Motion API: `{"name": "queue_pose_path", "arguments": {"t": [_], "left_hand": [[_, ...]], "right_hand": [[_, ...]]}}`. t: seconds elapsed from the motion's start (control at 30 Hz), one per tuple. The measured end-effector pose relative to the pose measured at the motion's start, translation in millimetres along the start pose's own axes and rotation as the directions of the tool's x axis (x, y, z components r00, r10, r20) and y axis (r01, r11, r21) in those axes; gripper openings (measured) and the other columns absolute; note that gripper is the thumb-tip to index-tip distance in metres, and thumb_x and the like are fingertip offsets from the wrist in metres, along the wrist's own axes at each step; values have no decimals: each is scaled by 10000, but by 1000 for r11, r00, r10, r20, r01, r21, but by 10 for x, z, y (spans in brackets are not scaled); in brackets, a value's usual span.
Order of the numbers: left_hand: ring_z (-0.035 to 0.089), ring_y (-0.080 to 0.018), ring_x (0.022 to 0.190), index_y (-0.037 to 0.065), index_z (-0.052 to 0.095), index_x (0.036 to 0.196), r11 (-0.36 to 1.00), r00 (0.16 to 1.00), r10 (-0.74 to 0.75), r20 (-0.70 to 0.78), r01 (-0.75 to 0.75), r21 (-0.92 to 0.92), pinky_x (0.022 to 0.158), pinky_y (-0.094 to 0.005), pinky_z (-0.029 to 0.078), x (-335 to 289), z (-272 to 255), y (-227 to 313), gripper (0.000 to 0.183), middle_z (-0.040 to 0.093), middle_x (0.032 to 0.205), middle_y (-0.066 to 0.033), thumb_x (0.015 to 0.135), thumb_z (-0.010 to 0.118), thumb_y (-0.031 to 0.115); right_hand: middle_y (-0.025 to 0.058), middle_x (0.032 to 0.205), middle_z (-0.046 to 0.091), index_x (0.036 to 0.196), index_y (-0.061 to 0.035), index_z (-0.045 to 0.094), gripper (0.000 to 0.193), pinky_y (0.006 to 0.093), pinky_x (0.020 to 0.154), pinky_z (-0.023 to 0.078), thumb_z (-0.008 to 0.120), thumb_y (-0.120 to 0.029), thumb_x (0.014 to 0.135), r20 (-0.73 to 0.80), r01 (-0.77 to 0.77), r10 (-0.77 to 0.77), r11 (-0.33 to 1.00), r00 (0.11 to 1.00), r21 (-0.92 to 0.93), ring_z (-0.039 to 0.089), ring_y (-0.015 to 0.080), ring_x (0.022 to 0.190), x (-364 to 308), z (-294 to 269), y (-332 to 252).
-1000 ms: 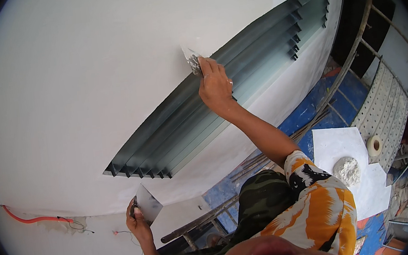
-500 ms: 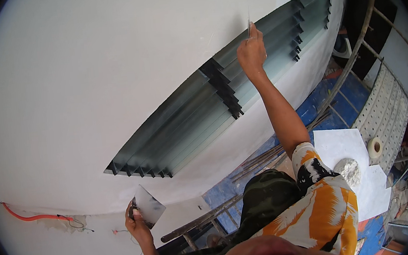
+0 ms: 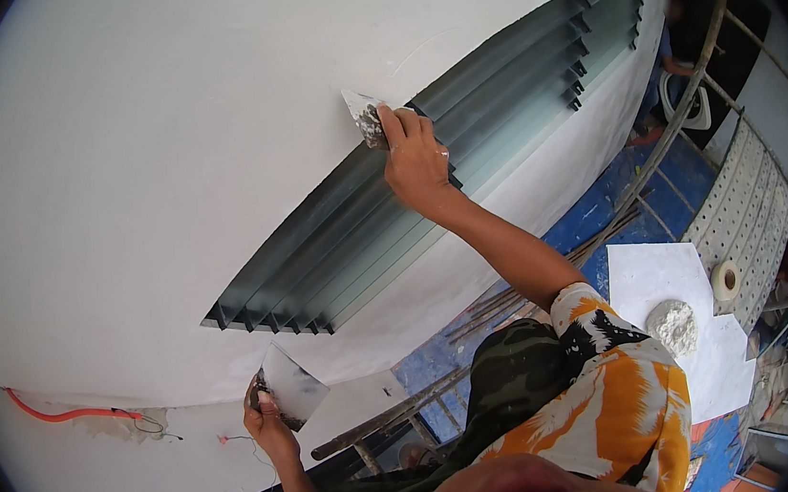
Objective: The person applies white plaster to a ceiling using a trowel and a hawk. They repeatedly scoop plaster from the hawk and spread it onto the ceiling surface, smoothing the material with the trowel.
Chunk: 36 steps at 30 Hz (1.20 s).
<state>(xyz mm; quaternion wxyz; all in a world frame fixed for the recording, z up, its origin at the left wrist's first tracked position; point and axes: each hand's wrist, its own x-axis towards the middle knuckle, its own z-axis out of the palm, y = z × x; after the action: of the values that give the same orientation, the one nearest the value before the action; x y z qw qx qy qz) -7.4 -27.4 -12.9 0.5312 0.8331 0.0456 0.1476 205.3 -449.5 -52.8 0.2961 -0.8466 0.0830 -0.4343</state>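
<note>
My right hand (image 3: 415, 157) grips a putty knife (image 3: 366, 119) whose pale blade is smeared dark and white. That blade is against or just off the white wall (image 3: 183, 153), by the upper edge of the louvred window (image 3: 336, 242). White specks dot my fingers. Lower left, my left hand (image 3: 266, 418) is closed on a second putty knife (image 3: 295, 381), with a broad, shiny squarish blade held apart from the wall. The handles of both are mostly hidden by my fingers.
An orange conduit (image 3: 70, 412) with loose wires sticks out of the wall at left. Wooden poles (image 3: 393, 419) form a frame below me. At right stand a white board (image 3: 647, 277) with a white powdery heap (image 3: 671, 327), a tape roll (image 3: 726, 281), and a perforated platform (image 3: 739, 190). Another person (image 3: 667, 59) is at far right.
My right hand has swung left along the window's upper edge, turning the knife's blade face into view. My left hand's blade has tilted slightly. A person has appeared at far right.
</note>
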Motion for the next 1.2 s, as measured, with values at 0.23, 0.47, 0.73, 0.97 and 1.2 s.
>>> {"name": "queue_pose_path", "arguments": {"t": [0.23,0.47,0.73,0.97,1.2], "left_hand": [[587,-113,972,3,641,1282,998,999,-23,-30,21,-66,901,-286,470,-52,-130,-27,333,672,1086,-29,1091,582,269],[600,-120,967,-25,641,1264,986,995,-48,-89,33,-164,899,-286,481,-64,-118,-5,342,674,1097,-47,1083,588,260],[629,-142,972,4,614,1182,962,992,-98,-82,73,-264,897,-330,527,-84,-163,43,284,667,1084,-55,1092,575,270],[654,-170,979,4,603,1199,888,982,-183,43,184,-421,905,-364,548,-74,-94,55,285,672,1102,-60,1098,553,266],[637,-291,1238,31,518,1435,721,933,-290,213,359,-593,1052,-477,529,-17,271,162,428,632,1375,-129,1115,472,311]], "right_hand": [[192,1376,540,1463,-20,512,584,497,952,553,603,25,888,-532,-42,11,998,847,-45,538,426,1263,770,-63,950],[178,1328,558,1401,-14,549,510,531,1011,515,592,13,893,-136,-38,28,997,990,-70,550,415,1262,220,-62,1142],[209,1425,578,1494,-83,524,597,517,1038,505,526,-13,901,-388,-334,300,942,872,-22,626,417,1233,1815,-1058,2712],[164,1389,551,1540,-175,468,635,596,980,523,539,-24,927,-119,-357,350,933,929,-44,587,432,1224,1134,-485,1602],[205,1377,506,1560,-130,422,716,561,889,567,603,36,887,-6,-86,86,996,996,21,526,409,1221,94,89,58]]}}
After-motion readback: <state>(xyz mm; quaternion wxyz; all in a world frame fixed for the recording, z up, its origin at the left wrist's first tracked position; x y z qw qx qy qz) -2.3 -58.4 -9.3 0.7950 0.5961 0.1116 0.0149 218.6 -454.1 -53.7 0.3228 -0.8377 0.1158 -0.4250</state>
